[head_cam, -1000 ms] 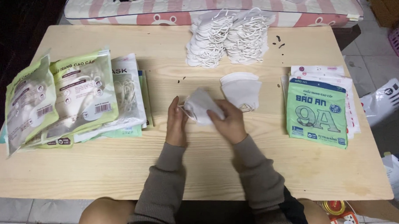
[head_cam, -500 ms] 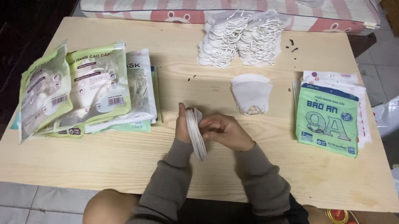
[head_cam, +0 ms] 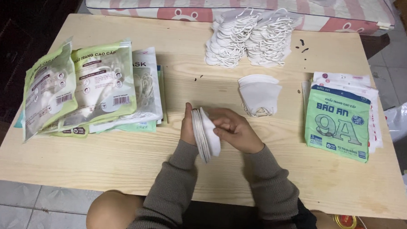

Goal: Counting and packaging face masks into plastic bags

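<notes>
both hands (head_cam: 221, 128) still around white mask stack (head_cam: 205, 132), now fanned wider

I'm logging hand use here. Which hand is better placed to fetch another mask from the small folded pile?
Probably the right hand: the small pile of folded masks lies just beyond it, on its side. The left hand braces the stack of white masks from the far side.

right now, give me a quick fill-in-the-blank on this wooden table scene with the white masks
1. Both hands, left hand and right hand, hold a small stack of folded white face masks on ____.
2. The big heap of white masks lies at the table's ____ edge.
3. The flat green packets lie to the person's ____.

Missing: edge; far; right
</notes>
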